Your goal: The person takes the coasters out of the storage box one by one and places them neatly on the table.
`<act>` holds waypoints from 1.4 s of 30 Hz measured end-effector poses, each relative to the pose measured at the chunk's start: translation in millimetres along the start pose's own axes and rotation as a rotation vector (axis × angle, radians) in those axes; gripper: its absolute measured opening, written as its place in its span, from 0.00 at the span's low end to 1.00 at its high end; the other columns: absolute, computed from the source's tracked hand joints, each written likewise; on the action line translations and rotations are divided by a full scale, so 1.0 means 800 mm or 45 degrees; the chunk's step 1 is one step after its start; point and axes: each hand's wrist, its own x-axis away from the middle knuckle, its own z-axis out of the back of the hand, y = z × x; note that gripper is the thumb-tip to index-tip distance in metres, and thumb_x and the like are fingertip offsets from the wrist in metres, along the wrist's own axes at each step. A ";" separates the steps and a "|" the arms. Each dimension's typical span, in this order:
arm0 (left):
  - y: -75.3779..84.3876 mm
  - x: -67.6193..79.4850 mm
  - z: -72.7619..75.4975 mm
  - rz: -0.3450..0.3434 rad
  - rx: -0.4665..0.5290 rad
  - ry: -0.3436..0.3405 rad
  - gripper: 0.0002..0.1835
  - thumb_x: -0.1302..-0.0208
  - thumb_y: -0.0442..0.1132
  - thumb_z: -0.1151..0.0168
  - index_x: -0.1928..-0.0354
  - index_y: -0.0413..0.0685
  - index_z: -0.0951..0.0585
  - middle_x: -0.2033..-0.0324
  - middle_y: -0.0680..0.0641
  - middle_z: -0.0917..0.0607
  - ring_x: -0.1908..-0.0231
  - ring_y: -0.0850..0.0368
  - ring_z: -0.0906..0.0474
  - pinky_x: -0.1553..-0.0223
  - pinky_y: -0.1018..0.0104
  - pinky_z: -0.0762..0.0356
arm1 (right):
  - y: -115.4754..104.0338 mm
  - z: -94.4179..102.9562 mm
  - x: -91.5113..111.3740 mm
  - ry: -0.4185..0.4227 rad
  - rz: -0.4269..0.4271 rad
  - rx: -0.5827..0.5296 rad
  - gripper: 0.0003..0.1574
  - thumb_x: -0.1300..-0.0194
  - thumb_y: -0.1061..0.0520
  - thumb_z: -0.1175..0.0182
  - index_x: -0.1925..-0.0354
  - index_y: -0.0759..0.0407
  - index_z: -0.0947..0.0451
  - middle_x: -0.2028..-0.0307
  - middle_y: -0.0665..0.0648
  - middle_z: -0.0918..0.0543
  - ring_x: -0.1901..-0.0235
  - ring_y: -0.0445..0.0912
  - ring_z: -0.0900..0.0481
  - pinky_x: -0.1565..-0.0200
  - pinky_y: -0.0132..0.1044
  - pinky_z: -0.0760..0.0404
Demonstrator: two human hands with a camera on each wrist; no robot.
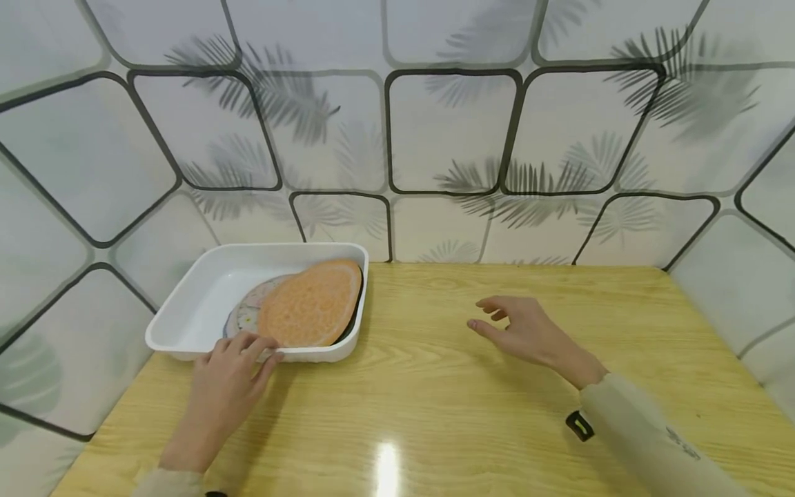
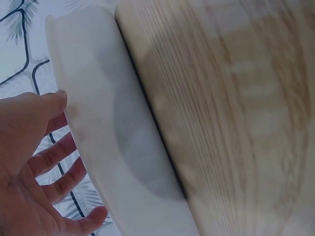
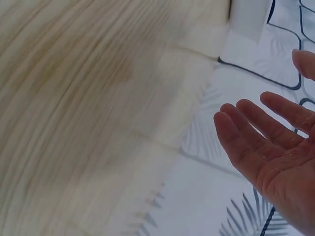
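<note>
At the left of the table stands a white rectangular tray (image 1: 199, 297) with raised walls. My left hand (image 1: 226, 386) grips its near rim, the thumb outside and the fingers over the edge. In the left wrist view the thumb (image 2: 56, 103) presses the outer wall, with the fingers behind the rim. Inside the tray lies an orange round flat piece patterned like a fruit slice (image 1: 310, 304), tilted against the right wall. Part of a flower-printed round piece (image 1: 245, 317) shows beneath it, and a dark edge at its right. My right hand (image 1: 524, 331) hovers above the table, fingers loosely bent, holding nothing.
The wooden table (image 1: 422, 407) has a light grain and a bright glare spot near its front. Behind it and at both sides rise walls (image 1: 453, 138) with a dark-lined tile and leaf pattern. The tray sits near the back wall.
</note>
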 end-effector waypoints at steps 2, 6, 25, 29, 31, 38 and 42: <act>0.001 0.002 -0.001 0.003 0.002 0.003 0.10 0.38 0.45 0.28 0.57 0.52 0.14 0.58 0.45 0.13 0.57 0.33 0.17 0.64 0.34 0.22 | -0.005 -0.008 -0.009 -0.015 0.015 -0.033 0.35 0.28 0.39 0.40 0.36 0.62 0.22 0.41 0.65 0.16 0.48 0.56 0.14 0.50 0.53 0.15; 0.001 0.007 -0.003 0.000 0.016 0.029 0.10 0.40 0.44 0.27 0.58 0.52 0.14 0.59 0.46 0.13 0.58 0.34 0.17 0.64 0.35 0.22 | -0.015 -0.020 -0.032 -0.024 0.062 -0.053 0.30 0.27 0.42 0.41 0.40 0.63 0.20 0.48 0.63 0.12 0.54 0.53 0.12 0.52 0.50 0.14; -0.014 0.011 0.009 -0.268 0.167 0.114 0.18 0.53 0.38 0.22 0.56 0.56 0.11 0.58 0.51 0.14 0.60 0.47 0.18 0.69 0.46 0.23 | -0.100 -0.079 -0.115 -0.047 0.080 -0.390 0.24 0.27 0.49 0.41 0.39 0.58 0.19 0.54 0.58 0.11 0.59 0.48 0.13 0.56 0.40 0.15; -0.016 0.010 0.010 -0.316 0.170 0.067 0.19 0.52 0.38 0.23 0.55 0.58 0.11 0.58 0.51 0.14 0.59 0.49 0.18 0.67 0.48 0.22 | -0.112 -0.086 -0.122 -0.091 0.079 -0.426 0.27 0.27 0.49 0.42 0.36 0.60 0.22 0.56 0.59 0.12 0.61 0.47 0.14 0.61 0.37 0.17; -0.016 0.010 0.011 -0.332 0.172 0.045 0.19 0.52 0.39 0.23 0.55 0.59 0.11 0.57 0.51 0.14 0.58 0.49 0.18 0.66 0.47 0.22 | -0.116 -0.088 -0.125 -0.118 0.079 -0.441 0.29 0.27 0.49 0.42 0.34 0.61 0.24 0.56 0.59 0.13 0.63 0.46 0.15 0.64 0.36 0.18; -0.018 0.013 0.013 -0.346 0.190 0.026 0.19 0.52 0.40 0.24 0.54 0.60 0.10 0.54 0.50 0.13 0.56 0.48 0.17 0.62 0.42 0.21 | -0.118 -0.105 -0.135 -0.169 0.081 -0.463 0.34 0.26 0.49 0.42 0.29 0.62 0.30 0.62 0.57 0.16 0.77 0.40 0.23 0.74 0.31 0.26; -0.019 0.013 0.015 -0.318 0.198 -0.001 0.20 0.51 0.40 0.24 0.52 0.58 0.11 0.54 0.50 0.13 0.55 0.48 0.17 0.61 0.41 0.21 | -0.124 -0.112 -0.139 -0.154 0.093 -0.460 0.33 0.26 0.49 0.42 0.29 0.62 0.29 0.63 0.57 0.16 0.76 0.39 0.23 0.75 0.30 0.26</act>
